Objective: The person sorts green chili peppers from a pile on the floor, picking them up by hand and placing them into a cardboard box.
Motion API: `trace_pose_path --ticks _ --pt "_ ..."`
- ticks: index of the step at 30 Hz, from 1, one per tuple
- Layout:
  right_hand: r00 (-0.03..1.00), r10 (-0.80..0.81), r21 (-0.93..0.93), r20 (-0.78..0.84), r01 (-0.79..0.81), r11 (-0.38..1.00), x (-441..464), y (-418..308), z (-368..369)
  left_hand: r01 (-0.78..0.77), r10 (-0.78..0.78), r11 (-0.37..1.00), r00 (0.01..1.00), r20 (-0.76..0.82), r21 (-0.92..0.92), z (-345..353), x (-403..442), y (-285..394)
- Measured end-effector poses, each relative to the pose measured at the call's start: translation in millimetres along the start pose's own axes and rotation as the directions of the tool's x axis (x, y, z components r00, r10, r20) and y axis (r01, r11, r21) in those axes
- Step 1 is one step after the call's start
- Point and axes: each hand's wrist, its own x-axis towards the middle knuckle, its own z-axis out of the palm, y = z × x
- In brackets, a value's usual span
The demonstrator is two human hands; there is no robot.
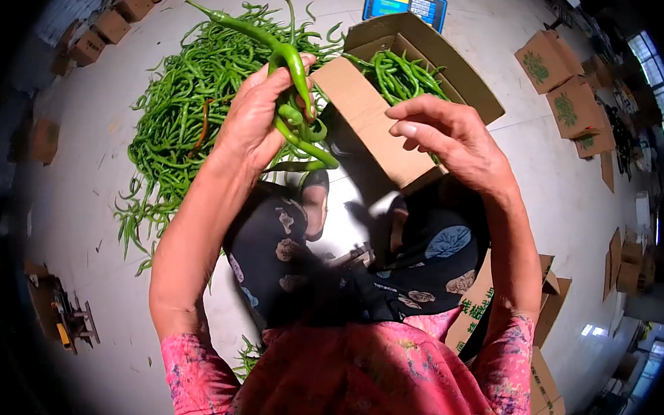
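Observation:
My left hand [258,112] is closed around a few long green chili peppers [291,60], whose curled ends stick out above and below the fingers. A large heap of green chili peppers [179,99] lies on the floor to its left, with one reddish pepper [202,127] in it. Over the near edge of an open cardboard box [382,138] hovers my right hand [450,139], fingers bent and apart, holding nothing that I can see. Inside the box, green peppers [401,76] lie toward the far end.
A blue scale with a keypad [405,5] stands behind the box. Printed cartons [574,108] are stacked at the right, and more boxes [135,4] line the upper left. Flattened cardboard [545,395] lies by my right side. My knees are close below the box.

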Motion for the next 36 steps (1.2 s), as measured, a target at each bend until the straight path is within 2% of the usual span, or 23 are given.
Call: trace_pose_path --ticks 4,9,12,14,16,18,22,26,28,30,32,33,34,35,36 --pt "0.994 -0.11 -0.269 0.024 0.113 0.957 -3 4 -14 0.031 -0.029 0.998 0.999 0.039 -0.05 28 14 -7" --pt "0.999 0.026 -0.281 -0.033 -0.034 0.959 3 43 -42 0.069 -0.05 0.979 0.993 0.104 -0.192 52 42 -12" --pt "0.998 0.027 -0.381 0.055 -0.005 0.924 11 75 -52 0.088 -0.07 0.972 0.994 0.087 -0.219 64 63 -20" --pt "0.99 -0.025 -0.39 0.139 0.077 0.917 17 92 -51 0.1 -0.086 0.969 0.994 0.074 -0.224 67 79 -31" --pt "0.969 -0.006 -0.17 0.245 0.049 0.984 17 92 -50 0.119 -0.104 0.958 0.992 0.071 -0.26 71 93 -42" --pt "0.939 -0.088 -0.033 0.333 0.104 0.994 18 93 -48 0.15 -0.138 0.951 0.988 0.062 -0.269 74 101 -51" --pt "0.959 0.024 0.019 0.282 -0.031 0.999 19 97 -66 0.188 -0.162 0.919 0.981 0.102 -0.347 82 119 -65" --pt "0.967 0.053 -0.196 0.248 -0.004 0.981 19 109 -99 0.165 -0.158 0.913 0.986 0.052 -0.374 86 133 -78" --pt "0.992 -0.033 -0.455 0.12 0.085 0.886 10 134 -104 0.181 -0.19 0.909 0.982 0.015 -0.374 78 135 -86" --pt "0.972 0.172 -0.574 0.158 -0.051 0.817 5 152 -101 0.192 -0.22 0.94 0.973 -0.069 -0.282 73 132 -86" --pt "0.947 0.292 -0.731 0.132 -0.106 0.674 1 172 -77 0.237 -0.273 0.935 0.956 -0.111 -0.262 72 134 -88" --pt "0.946 0.287 -0.783 0.149 -0.064 0.618 -2 178 -66 0.262 -0.294 0.944 0.944 -0.151 -0.202 77 134 -88" --pt "0.945 0.282 -0.828 0.169 -0.019 0.561 -5 185 -54 0.282 -0.308 0.937 0.945 -0.107 -0.207 78 134 -90" --pt "0.978 0.181 -0.826 0.104 -0.016 0.563 -7 196 -42 0.318 -0.34 0.928 0.936 -0.089 -0.197 81 132 -90" --pt "0.986 0.164 -0.813 0.037 -0.066 0.578 -5 203 -32 0.353 -0.371 0.917 0.926 -0.072 -0.186 85 130 -90"
